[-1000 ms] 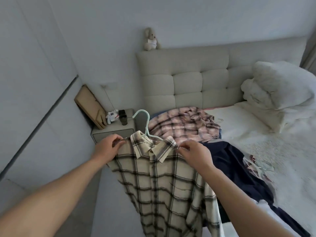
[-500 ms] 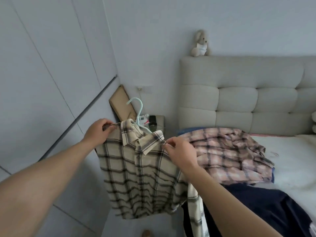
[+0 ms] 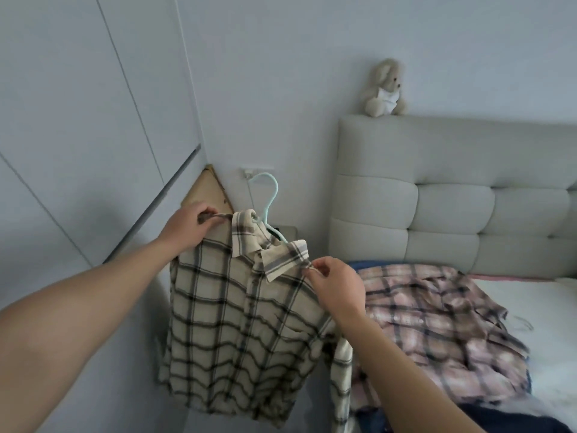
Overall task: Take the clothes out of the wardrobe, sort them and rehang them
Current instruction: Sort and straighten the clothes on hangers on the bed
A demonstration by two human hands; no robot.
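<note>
The cream plaid shirt (image 3: 246, 323) is held up on its hanger (image 3: 269, 210) by both shoulders, pinched by the left hand (image 3: 189, 228) and right hand (image 3: 335, 284); the wardrobe (image 3: 78, 120) lies left, nearer the left hand.

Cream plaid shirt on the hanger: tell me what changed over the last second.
The cream plaid shirt on its mint hanger was carried left, off the bed toward the wardrobe doors. Unchanged: left hand and right hand still pinch its shoulders; the pink plaid shirt lies on the bed.
</note>
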